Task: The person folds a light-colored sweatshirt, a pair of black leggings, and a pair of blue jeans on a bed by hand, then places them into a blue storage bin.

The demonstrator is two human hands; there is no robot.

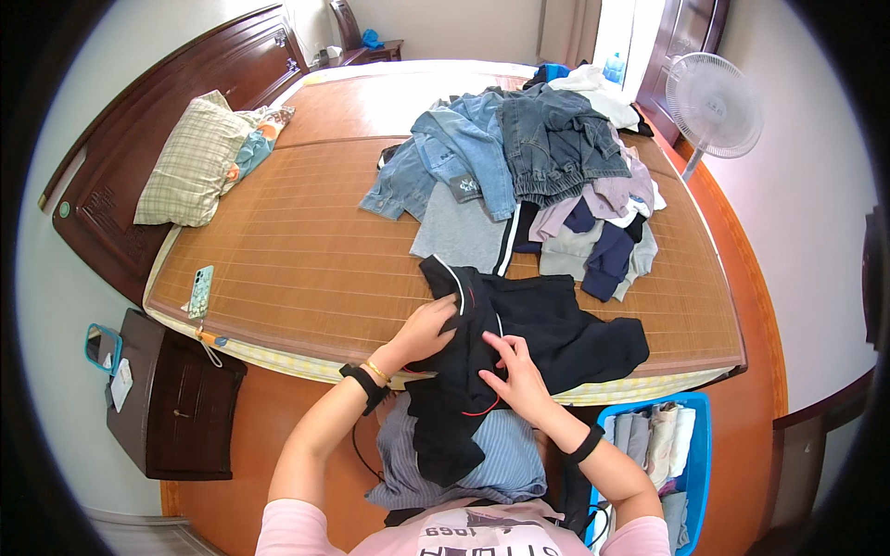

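Observation:
A black garment with white and red piping (pixel 542 326) lies across the near edge of the bed, its lower part hanging over the person's lap. My left hand (pixel 425 332) is at the garment's piped upper left part, with some fingertips hidden in the cloth; whether it grips is unclear. To its right, my right hand (pixel 516 375) is over the garment's middle, thumb and fingers apart. Beneath the hanging cloth is a blue striped fabric item (pixel 507 452) on the lap. Just beyond the black garment lies a grey garment with a black-and-white side stripe (pixel 459 229).
A heap of denim clothes (pixel 556 139) and other garments covers the bed's far right. A blue bin of rolled clothes (pixel 702 445) stands at the near right. A plaid pillow (pixel 191 160), a phone (pixel 201 292), a nightstand (pixel 188 410) and a standing fan (pixel 715 104) are around.

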